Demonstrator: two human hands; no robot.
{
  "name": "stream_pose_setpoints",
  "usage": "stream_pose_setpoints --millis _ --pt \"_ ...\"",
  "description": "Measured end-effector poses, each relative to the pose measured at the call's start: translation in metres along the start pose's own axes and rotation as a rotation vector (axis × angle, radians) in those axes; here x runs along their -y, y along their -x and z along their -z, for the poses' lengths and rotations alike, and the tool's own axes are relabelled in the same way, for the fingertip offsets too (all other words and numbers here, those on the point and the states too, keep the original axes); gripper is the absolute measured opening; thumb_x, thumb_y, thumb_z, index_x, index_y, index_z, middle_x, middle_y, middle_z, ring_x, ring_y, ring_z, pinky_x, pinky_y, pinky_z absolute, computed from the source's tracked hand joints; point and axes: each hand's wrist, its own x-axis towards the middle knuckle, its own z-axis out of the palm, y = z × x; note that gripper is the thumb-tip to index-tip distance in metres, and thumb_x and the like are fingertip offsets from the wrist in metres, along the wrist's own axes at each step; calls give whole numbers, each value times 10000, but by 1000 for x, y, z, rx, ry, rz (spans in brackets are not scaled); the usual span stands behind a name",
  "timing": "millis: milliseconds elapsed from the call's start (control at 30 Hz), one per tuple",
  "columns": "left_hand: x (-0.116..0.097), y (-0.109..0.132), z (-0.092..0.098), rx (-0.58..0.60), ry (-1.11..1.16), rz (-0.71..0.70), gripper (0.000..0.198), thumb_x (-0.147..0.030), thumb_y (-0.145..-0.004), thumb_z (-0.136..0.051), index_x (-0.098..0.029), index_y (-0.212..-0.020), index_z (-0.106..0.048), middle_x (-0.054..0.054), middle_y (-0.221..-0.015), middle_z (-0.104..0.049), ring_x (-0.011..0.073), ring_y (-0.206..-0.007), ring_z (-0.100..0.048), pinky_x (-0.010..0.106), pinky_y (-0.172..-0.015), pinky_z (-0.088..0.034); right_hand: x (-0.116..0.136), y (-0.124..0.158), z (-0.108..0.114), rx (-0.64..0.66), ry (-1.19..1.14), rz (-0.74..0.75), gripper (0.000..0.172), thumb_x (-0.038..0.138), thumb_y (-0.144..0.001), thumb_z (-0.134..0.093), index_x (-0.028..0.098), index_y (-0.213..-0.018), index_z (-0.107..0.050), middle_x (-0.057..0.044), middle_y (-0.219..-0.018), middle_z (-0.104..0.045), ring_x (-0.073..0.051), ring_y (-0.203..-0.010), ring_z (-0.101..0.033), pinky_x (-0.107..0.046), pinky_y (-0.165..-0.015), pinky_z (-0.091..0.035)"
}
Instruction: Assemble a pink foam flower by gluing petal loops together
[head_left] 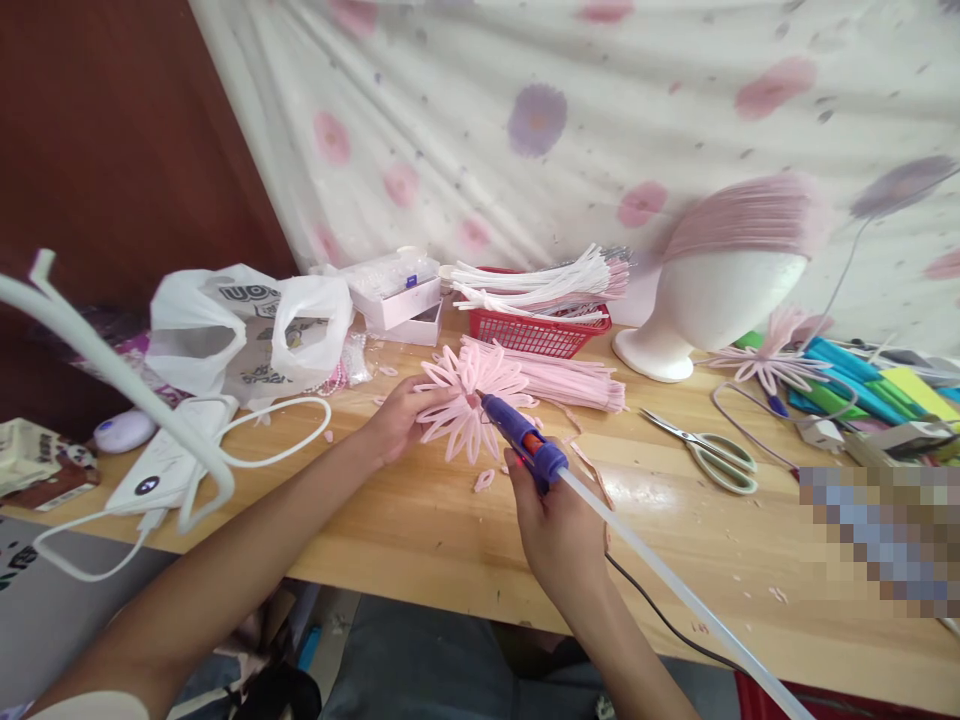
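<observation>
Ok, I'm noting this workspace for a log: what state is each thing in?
Left hand: holding the flower
Right hand: gripping the glue gun
Flower: petals fanned out
Glue gun: tip at the flower's centre, contact unclear
Glue stick: sticking out of the gun's back
Scissors: lying on the table
Basket: upright, full of stems
Foam head: upright, pink strands over its top

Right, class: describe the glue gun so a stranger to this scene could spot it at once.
Find the wooden table, then the right hand near its front edge. In that hand is the glue gun, its nozzle pointed at a pink looped flower. Its blue body and long translucent glue stick set it apart from the pink pipe cleaners beyond.
</observation>
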Motion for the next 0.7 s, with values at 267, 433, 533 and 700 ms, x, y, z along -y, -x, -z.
stream_pose_setpoints --millis 267,433,533,700 --pt "1 0 1 -9 14 -1 313 -279 -528 -954 -106 -722 -781 63 -704 -752 167 -664 -701 251 -649 -566 2 -1 1 12 15 -8 277 437 -1000 -517 238 -829 -605 9 -634 -599 -168 -525 -554 -259 -520 -337" --pt "0 1 0 -20 8 3 322 -280 -517 -956 -105 -720 -777 64 -709 -756 164 -658 -697 257 -659 -571 3 -2 0 -17 24 14 265 423 -991 -529 239 -814 -601 21 -602 -560 -167 -521 -544 -256 -513 -325" --pt "-1 1 -1 -28 10 7 317 -277 -512 -956 -107 -704 -770 57 -695 -749 160 -644 -693 250 -645 -562 3 -3 0 1 25 -2 275 430 -993 -521 239 -810 -594 21 -614 -566 -163 -523 -541 -257 -522 -324" --pt "0 1 -1 -16 0 -2 300 -275 -535 -944 -110 -712 -768 65 -707 -754 173 -654 -696 282 -688 -569 2 -4 1 0 54 -24 309 470 -996 -510 239 -809 -596 27 -579 -529 -172 -513 -524 -267 -522 -294"
